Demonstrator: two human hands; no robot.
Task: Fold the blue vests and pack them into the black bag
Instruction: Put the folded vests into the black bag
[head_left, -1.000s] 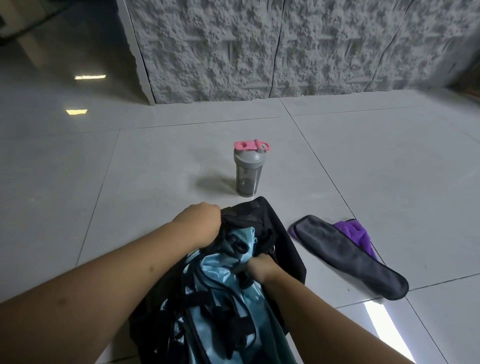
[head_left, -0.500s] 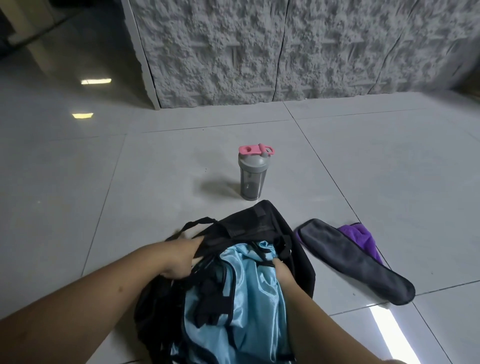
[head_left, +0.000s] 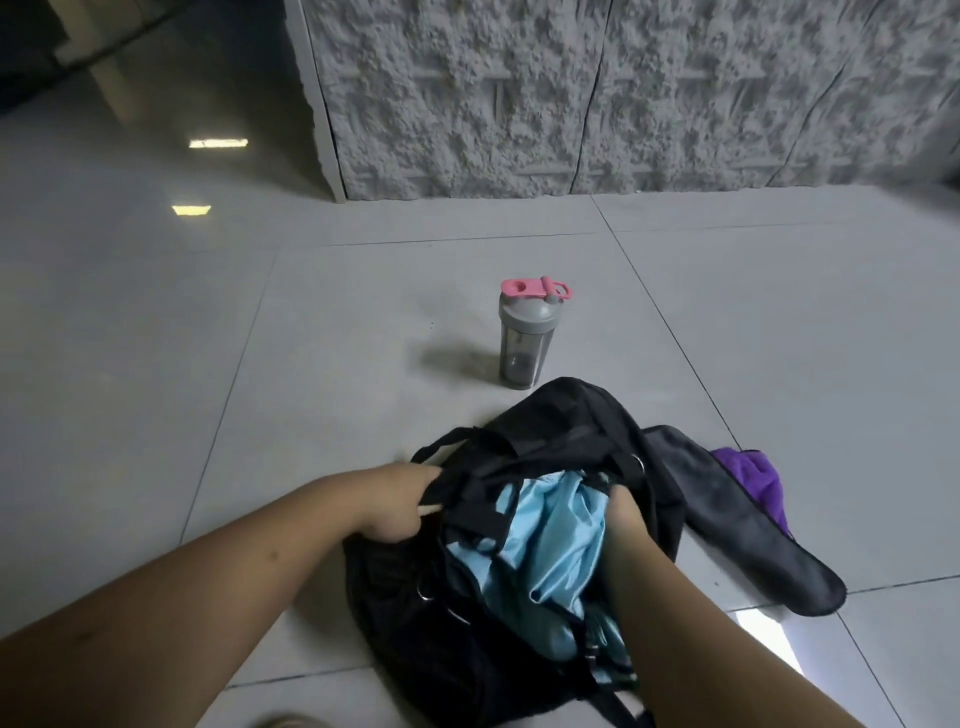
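1. Black bag lies on the tiled floor, mouth facing the person; its long axis runs from the near edge of view up toward the shaker bottle, which stands upright just beyond the bag's far end.
2. Blue vests, shiny and crumpled, sit inside the bag's opening, crossed by black straps.
3. Left hand: grip clenched on the bag's left rim and strap; right hand: fingers buried in the mouth against the vests, so whether they clutch the cloth cannot be told.
4. No brand or writing readable anywhere.
5. Right of the bag, touching its side, lies a grey cloth over a purple cloth; left of the bag and beyond the bottle, open tiles run to the rough wall.
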